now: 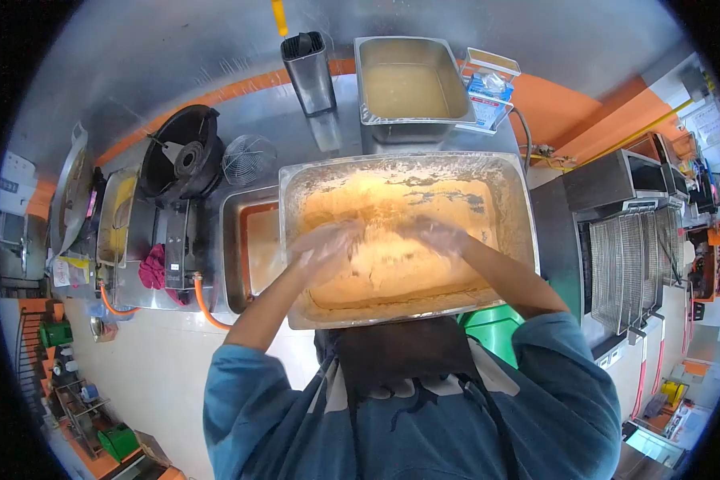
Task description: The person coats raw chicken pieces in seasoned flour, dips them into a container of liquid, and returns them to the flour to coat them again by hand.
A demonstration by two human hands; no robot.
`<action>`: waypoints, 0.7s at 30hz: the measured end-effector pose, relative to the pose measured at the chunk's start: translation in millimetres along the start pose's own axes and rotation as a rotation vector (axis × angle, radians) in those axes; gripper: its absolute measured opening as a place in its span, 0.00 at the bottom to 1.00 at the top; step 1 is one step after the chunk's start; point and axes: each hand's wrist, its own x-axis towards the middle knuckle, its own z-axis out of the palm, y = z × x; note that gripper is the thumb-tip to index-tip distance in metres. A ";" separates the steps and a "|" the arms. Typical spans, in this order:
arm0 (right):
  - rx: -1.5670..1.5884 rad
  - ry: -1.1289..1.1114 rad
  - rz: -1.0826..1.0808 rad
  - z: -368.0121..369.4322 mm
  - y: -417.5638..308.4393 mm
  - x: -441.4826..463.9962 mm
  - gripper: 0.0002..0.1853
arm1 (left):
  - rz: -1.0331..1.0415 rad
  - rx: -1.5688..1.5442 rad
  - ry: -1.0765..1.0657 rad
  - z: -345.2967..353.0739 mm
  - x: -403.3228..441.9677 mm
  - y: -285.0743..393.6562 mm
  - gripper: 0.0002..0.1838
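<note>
A large metal pan [290, 264] lies in front of me, its bottom covered by pale yellow-orange powder [400, 276] that looks like flour or breading. My left hand [328, 244], in a thin clear plastic glove, is over the left middle of the powder. Similarly gloved, my right hand [438, 235] is over the right middle. A gap of powder lies between the two hands. Motion smears the fingers of both, so I cannot make out their pose or anything in them. Dusty powder clings to the pan's far wall.
Behind the pan stands a deep metal container [414, 120] of cloudy liquid, beside a knife block [308, 76]. To the left are a sink [234, 264], a wire strainer [249, 160] and a black burner [180, 156]. Fryer baskets [624, 272] hang at right; a green bin [492, 330] sits below.
</note>
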 end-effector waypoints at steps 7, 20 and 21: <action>-0.341 -0.208 -0.108 -12.3 10.6 -57.3 0.34 | -0.389 0.557 -0.253 -9.3 -0.9 -28.7 0.21; -0.118 -0.171 0.200 -2.1 -58.0 -23.0 0.28 | -0.282 -0.498 0.103 36.5 23.2 -20.4 0.26; -0.304 -0.212 0.151 -16.5 -54.7 -16.7 0.27 | -0.236 -0.387 0.122 26.7 25.4 -21.1 0.25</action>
